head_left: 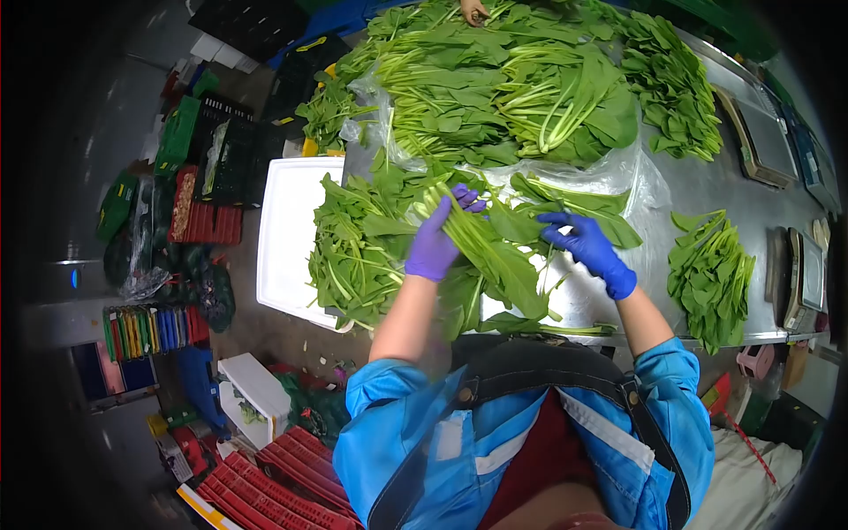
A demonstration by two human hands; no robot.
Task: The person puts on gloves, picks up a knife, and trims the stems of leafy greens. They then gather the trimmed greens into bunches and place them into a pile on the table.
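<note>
My left hand [433,246], in a purple glove, is wrapped round the stems of a bunch of leafy greens [496,252]. The pale stem ends stick up past the thumb, and the broad leaves hang down to the right. My right hand [590,251], in a blue glove, is beside the bunch with its fingers bent toward the leaves. Thumb and index finger are close together at a leaf edge; I cannot tell what is between them. Under both hands lie loose greens [353,252] on the metal table [655,305]. A few long leaves [583,203] rest just beyond my right hand.
A big heap of greens [459,88] on clear plastic [649,181] covers the far side. Another person's hand [474,12] touches its far edge. A sorted bunch [711,278] and scales [808,269] are at right. A white foam box [287,238] stands left; red crates [274,481] lie below.
</note>
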